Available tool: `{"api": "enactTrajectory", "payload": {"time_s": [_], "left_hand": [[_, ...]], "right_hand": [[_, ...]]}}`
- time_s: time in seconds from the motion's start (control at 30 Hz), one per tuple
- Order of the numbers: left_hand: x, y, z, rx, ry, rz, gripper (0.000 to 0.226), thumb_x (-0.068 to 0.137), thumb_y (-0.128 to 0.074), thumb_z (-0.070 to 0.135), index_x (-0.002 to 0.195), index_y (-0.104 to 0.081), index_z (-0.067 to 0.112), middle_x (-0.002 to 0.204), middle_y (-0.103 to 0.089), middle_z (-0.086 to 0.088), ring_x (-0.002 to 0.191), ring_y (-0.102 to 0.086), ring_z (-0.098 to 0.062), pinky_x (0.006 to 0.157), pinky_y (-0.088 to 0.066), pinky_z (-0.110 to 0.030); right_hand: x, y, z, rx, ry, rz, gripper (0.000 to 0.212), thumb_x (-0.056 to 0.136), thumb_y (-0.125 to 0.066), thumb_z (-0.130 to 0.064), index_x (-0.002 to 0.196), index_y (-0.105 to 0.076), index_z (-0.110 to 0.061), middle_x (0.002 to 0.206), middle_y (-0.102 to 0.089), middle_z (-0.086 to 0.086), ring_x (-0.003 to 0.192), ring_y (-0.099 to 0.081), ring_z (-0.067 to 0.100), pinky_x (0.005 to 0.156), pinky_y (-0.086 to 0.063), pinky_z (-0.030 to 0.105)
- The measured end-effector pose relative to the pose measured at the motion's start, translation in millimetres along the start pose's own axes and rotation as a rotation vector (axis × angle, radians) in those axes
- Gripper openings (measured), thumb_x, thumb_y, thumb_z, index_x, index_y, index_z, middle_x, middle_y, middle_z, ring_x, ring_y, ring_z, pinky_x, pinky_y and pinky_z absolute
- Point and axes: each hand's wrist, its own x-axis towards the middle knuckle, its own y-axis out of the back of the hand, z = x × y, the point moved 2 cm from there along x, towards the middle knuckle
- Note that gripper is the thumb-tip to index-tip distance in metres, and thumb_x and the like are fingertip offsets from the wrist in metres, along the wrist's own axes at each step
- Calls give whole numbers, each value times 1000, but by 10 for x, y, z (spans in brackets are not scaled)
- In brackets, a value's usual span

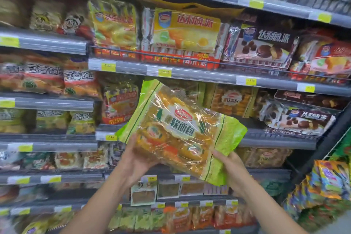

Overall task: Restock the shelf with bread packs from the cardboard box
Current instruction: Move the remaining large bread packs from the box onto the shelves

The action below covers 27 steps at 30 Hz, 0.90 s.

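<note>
My left hand (pixel 137 159) grips the lower left edge of the bread pack (pixel 180 129), tilted, up in front of the shelf (pixel 281 139). My right hand (pixel 230 167) clutches its lower right green edge.

Both bare forearms rise from the lower frame toward its center. The left hand (pixel 137 159) cups upward, fingers curled in a closed grip; the right hand (pixel 230 167) clamps likewise, thumb forward.
</note>
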Motion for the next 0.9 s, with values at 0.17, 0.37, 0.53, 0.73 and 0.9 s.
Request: {"api": "enactTrajectory", "payload": {"time_s": [0.17, 0.37, 0.53, 0.73, 0.9], "left_hand": [[-39, 438, 342, 68, -34, 121, 94, 76, -65, 77, 142, -57, 10, 130, -64, -26, 103, -69, -37, 85, -57, -49], [14, 572, 364, 506, 70, 148, 73, 80, -71, 69, 139, -59, 28, 144, -61, -2, 129, -60, -21, 105, -50, -53], [349, 623, 355, 767, 41, 200, 86, 79, -71, 69, 150, -43, 29, 148, -52, 11, 140, -42, -15, 121, -29, -46], [971, 498, 520, 886, -38, 266, 61, 82, -66, 65, 137, -56, 39, 133, -62, 18, 127, -57, -11, 108, -42, -36], [1603, 337, 631, 967, -70, 244, 44, 94, -61, 54, 135, -55, 40, 128, -61, 22, 122, -56, -8, 100, -43, -30]], "right_hand": [[163, 71, -219, -188, 47, -31, 112, 56, -91, -57, 138, -39, -1, 137, -51, 9, 123, -50, 25, 104, -43, 46], [402, 57, -287, -301, 35, -81, 88, 57, -94, -54, 125, -55, -12, 133, -62, 8, 116, -60, 21, 108, -43, 47], [721, 2, -261, -375, 51, -100, 73, 58, -88, -51, 116, -61, -17, 114, -72, 0, 102, -68, 15, 89, -53, 35], [1318, -1, -371, -384, 65, -70, 67, 65, -88, -49, 119, -62, -21, 116, -72, -4, 105, -66, 14, 85, -53, 36], [2050, 126, -506, -451, 96, -17, 93, 58, -88, -65, 131, -59, -14, 127, -67, 3, 111, -64, 21, 83, -51, 38]]}}
